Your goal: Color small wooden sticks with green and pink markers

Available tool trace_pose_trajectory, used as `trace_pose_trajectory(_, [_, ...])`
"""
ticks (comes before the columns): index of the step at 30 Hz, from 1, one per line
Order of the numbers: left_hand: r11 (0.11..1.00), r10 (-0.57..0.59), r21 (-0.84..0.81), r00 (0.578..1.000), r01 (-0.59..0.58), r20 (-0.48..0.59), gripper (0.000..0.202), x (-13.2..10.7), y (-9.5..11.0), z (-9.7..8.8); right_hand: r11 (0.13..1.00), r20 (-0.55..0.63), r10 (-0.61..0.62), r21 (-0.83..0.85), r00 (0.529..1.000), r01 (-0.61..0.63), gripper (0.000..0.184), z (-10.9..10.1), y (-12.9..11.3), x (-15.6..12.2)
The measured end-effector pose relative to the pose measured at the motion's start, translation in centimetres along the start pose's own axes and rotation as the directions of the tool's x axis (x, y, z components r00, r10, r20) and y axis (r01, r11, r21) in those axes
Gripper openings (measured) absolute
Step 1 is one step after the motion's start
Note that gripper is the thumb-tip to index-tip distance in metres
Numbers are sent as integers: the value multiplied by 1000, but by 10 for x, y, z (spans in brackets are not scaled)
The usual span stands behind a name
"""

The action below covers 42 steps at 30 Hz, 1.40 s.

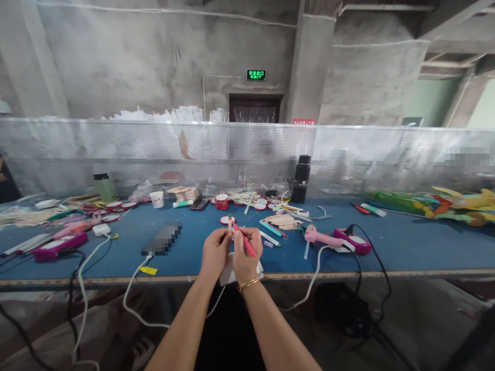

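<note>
My left hand is closed in a pinch on a thin wooden craft stick held upright, its tip coloured green and red. My right hand, with a gold bracelet at the wrist, grips a red marker pen whose tip touches the stick. Both hands hover together above the near edge of the blue table. A white sheet lies under them at the table edge.
Loose sticks, several markers, a pink glue gun with cable, a magenta power strip, a blurred phone, a black bottle, a white cup and red tape rolls lie around. A perforated metal screen backs the table.
</note>
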<state>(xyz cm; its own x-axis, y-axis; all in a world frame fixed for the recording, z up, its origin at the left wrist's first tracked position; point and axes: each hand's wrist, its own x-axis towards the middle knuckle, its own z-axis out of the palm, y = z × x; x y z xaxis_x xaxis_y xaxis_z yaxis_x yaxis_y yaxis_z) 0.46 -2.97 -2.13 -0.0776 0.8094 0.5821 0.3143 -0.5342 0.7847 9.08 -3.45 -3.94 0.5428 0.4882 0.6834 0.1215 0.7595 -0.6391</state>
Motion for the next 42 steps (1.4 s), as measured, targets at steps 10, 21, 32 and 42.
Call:
trace_pose_trajectory(10, [1000,2,-4,1000,-2,8,23,0,-6,2,1000,25,-31,2,999,31,16,0,-2,1])
trace_pose_trajectory(21, [1000,-2,5,1000,2,-3,21,-1,-1,0,998,38,-51,-36,998,52,17,0,-2,2])
trace_pose_trajectory(32, [998,13,54,1000,-14,2,21,0,0,-1,1000,-8,10,-21,1000,-10,17,1,2,2])
trace_pose_trajectory(42, [999,8,41,1000,-8,5,20,1,-3,1,1000,8,-20,3,1000,20,17,1,4,0])
